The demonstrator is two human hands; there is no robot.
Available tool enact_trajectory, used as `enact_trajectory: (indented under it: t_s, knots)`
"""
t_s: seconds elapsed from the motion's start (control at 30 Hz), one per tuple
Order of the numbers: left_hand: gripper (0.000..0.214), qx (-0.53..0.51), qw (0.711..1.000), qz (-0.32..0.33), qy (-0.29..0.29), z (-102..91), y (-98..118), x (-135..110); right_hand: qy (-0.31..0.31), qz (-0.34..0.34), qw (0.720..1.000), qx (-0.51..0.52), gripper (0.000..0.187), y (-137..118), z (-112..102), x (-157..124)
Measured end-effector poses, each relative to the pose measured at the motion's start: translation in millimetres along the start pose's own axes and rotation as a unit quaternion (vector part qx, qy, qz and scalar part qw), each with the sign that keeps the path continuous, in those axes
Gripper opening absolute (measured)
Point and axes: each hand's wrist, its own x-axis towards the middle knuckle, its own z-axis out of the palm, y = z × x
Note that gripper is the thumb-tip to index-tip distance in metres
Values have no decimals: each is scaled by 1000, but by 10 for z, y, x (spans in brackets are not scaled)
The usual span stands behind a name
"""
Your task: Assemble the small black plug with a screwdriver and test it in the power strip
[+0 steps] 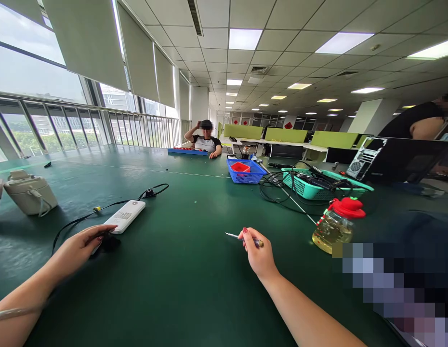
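Note:
My right hand [258, 253] is closed around a thin pen [234, 236], whose silver tip points left just above the green table [184, 284]. My left hand [81, 246] lies on the table with its fingers stretched forward, touching a small black object [109, 242] at the near end of a white power bank [126, 216]. A black cable [101, 208] runs from the power bank across the table.
A bottle of yellowish liquid with a red lid [337, 224] stands right of my right hand. Farther back are a blue basket [245, 172], a teal basket of cables [320, 185] and a laptop [397, 159]. A beige appliance [29, 193] sits left. One person sits far across, another at right.

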Motion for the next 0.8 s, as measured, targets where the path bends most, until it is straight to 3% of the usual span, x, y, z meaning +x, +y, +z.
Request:
enact_trajectory:
  t_s: [0.53, 0.8]
  knots:
    - [67, -29, 994, 23, -105, 18, -72, 9, -5, -3, 1000, -8, 46, -24, -4, 4]
    - [61, 5, 994, 37, -98, 33, -133, 9, -7, -5, 1000, -6, 45, -37, -5, 8]
